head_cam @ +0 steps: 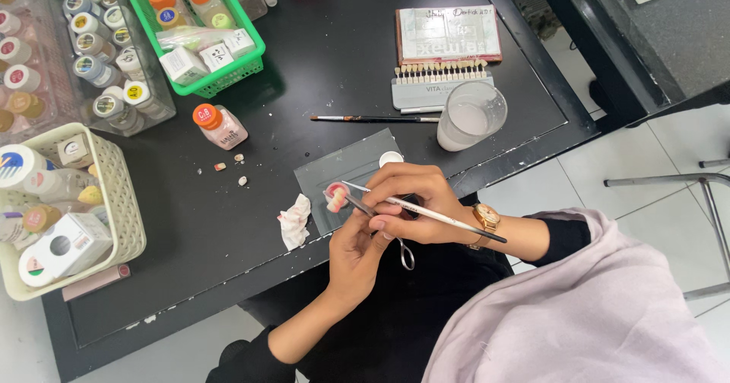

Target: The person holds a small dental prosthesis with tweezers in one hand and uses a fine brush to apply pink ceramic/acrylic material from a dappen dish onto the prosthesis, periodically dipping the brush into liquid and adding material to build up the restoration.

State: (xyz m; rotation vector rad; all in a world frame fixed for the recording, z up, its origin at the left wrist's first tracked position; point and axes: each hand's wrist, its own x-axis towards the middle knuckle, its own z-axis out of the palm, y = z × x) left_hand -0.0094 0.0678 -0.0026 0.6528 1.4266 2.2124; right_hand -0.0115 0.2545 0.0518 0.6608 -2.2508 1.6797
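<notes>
Both hands meet over the near edge of the black counter (319,64), just above a flat grey mixing slab (346,166). The left hand (357,250) is closed around a metal clamp tool with looped handles (401,252), and at the tip of that tool sits a small pink-and-white dental piece (335,197) — held up just over the slab's left corner. The right hand (414,200) is pinched narrowly round a thin brush with a white shaft and dark end (426,212), its fine tip touching or very nearly touching the dental piece; I cannot tell which. A gold wristwatch with a round face (484,217) sits on the right wrist.

Just left of the hands lies a crumpled white tissue stained pink (294,221). Further back on the counter stand a small bottle with an orange cap (219,125), a few tiny loose tooth-like bits (230,167), a second slim brush lying flat (372,118), a clear plastic cup of cloudy liquid (470,115) and a grey holder with a row of tooth shade tabs (439,83). A green plastic basket of bottles and small boxes (199,33) sits at the back, a clear box of capped jars (91,49) beside it, and a cream lattice basket (114,200) of jars at the far left.
</notes>
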